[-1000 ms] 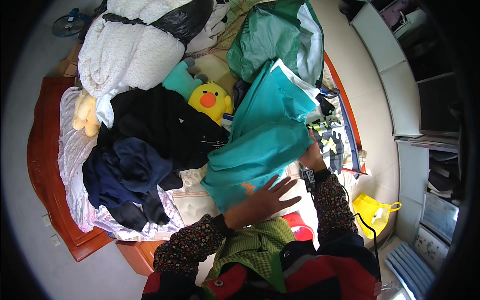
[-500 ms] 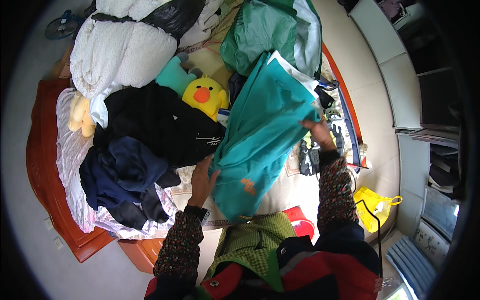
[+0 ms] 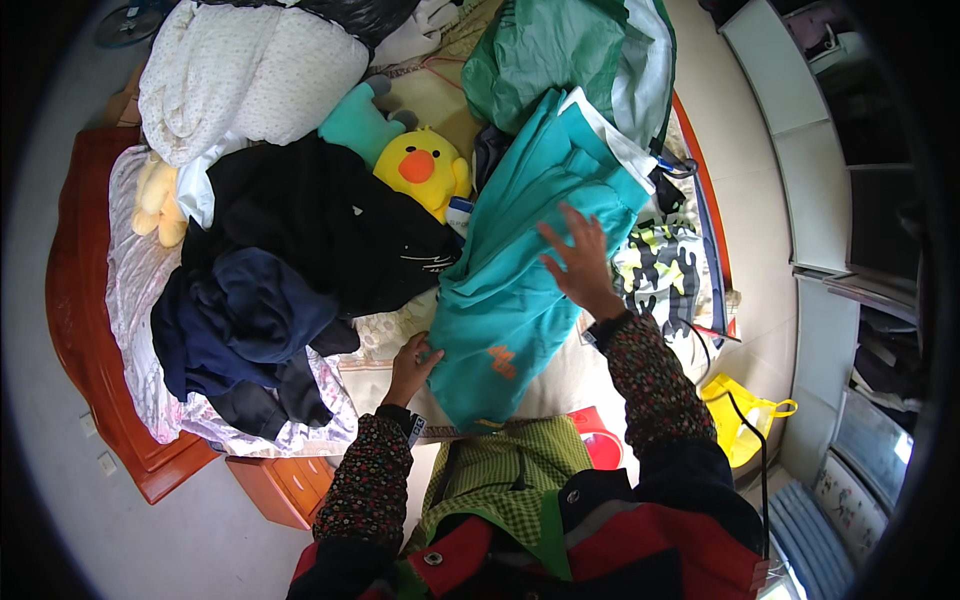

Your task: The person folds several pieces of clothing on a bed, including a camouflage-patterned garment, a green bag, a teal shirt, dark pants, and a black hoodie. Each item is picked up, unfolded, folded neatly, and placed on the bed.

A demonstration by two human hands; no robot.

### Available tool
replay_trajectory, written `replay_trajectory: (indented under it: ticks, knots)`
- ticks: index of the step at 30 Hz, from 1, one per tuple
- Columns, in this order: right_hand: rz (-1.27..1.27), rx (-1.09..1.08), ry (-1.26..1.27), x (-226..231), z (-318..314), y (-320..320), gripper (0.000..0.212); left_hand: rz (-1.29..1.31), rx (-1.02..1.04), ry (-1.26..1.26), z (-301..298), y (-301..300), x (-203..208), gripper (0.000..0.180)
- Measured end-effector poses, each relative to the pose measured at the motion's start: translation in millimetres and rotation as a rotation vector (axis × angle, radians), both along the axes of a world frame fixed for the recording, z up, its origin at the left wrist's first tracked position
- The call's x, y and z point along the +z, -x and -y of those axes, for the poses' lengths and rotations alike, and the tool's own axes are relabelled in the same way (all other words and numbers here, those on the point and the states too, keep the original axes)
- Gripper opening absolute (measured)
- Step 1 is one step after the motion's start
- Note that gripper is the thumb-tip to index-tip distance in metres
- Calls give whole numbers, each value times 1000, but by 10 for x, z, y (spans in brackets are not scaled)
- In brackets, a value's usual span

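Observation:
A teal garment with a white edge at its far end and orange stitching near its close end lies folded lengthwise on the bed. My right hand is over the middle of it, fingers spread, holding nothing. Beside the garment's near left edge is my left hand, with loosely bent fingers apart and their tips at the cloth. To the left lie a black garment with white marks and a crumpled navy garment.
A yellow chick plush and a turquoise plush sit beyond the black garment. A green bag stands at the far end, near a white bundle. Camouflage-patterned cloth is at right; a yellow bag is on the floor.
My right hand has left the garment's right edge and moved left over its middle, its fingers spreading. My left hand stays by the near left edge. The view has shifted slightly.

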State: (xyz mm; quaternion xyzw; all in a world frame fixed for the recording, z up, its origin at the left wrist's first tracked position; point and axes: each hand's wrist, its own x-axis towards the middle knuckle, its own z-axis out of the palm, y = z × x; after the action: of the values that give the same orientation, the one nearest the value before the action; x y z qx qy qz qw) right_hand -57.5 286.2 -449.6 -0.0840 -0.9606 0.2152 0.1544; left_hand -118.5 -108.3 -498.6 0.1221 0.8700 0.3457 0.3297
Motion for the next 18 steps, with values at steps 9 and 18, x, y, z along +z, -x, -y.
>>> replay_trajectory:
  ticks: [9,18]
  knots:
    - [302,-272,-71,-355,109,556,52,3,-246,440,430,-134,-130,17]
    - [217,60,398,-184,1290,-1026,44,82,292,-53,717,-256,-332,25]
